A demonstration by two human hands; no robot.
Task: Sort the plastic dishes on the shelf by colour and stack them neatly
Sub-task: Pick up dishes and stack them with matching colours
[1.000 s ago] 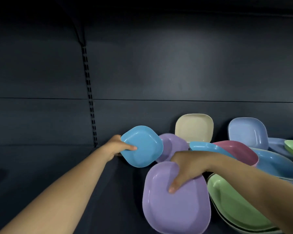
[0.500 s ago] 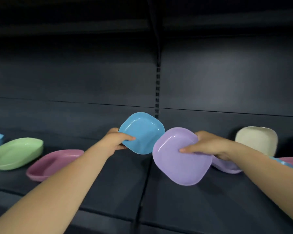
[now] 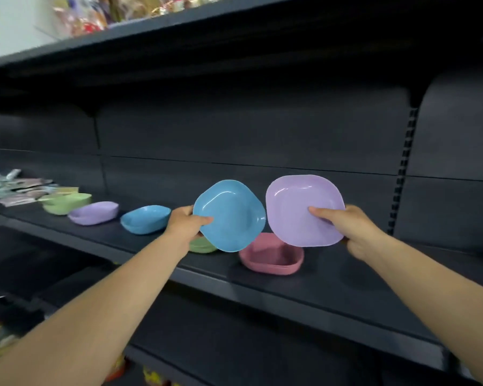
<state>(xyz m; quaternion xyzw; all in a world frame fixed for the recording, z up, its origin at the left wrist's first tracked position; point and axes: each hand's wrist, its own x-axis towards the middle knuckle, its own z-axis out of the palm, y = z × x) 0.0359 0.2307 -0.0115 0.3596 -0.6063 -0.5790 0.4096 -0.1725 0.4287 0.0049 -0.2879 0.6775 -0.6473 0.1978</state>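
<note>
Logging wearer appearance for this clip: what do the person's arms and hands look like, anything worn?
Both forearms are bare to the frame's lower edge, with no sleeves in view. The left hand and right hand show no gloves, rings, watch or wristband, and no markings.

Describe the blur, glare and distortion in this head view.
Head view: the top-shelf goods and the packets at far left smear with motion blur; the blue dish and purple dish stay fairly sharp, with soft glare streaks in their wells; the wide lens bows the shelf edge.
</note>
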